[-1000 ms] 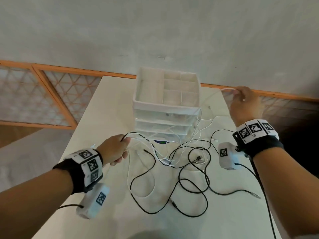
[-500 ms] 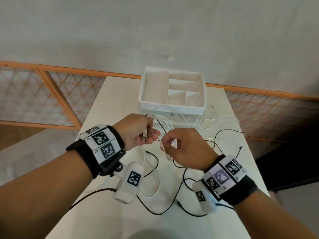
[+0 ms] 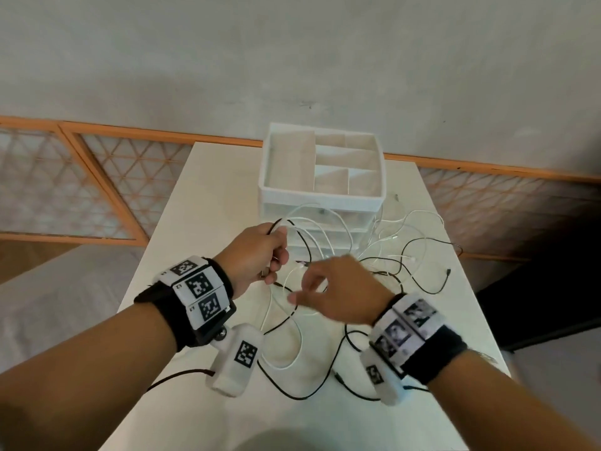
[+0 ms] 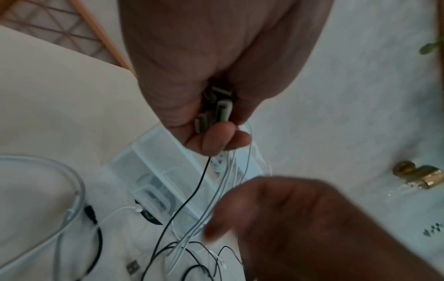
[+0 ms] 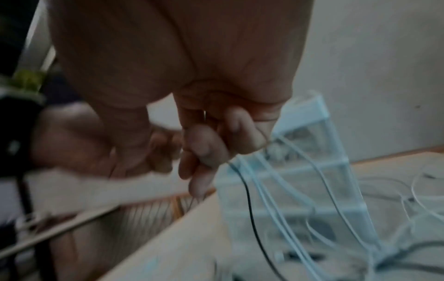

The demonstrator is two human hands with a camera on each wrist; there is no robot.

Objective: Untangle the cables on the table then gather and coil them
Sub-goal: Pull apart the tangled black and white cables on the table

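Note:
White cables (image 3: 328, 222) and black cables (image 3: 320, 382) lie tangled on the white table (image 3: 208, 203) in front of the drawer unit. My left hand (image 3: 276, 255) is raised over the table and grips a bunch of black and white strands. In the left wrist view several plug ends (image 4: 216, 110) stick out of its fist (image 4: 216, 140), and the strands hang down from it. My right hand (image 3: 302, 288) hovers just right of it, blurred. Its fingers (image 5: 211, 148) are loosely curled with the thumb apart, and I see no cable pinched in them.
A white drawer organiser (image 3: 322, 200) with an open divided top stands at the back middle, with loops resting against its front. Loose cable ends spread toward the table's right edge (image 3: 468, 288). An orange-framed lattice railing (image 3: 97, 177) runs behind and to the left.
My right hand swung in from the far right to meet the left and pinched a white strand; now it is drawing away with loosened fingers. The left hand rose, still gripping its bunch.

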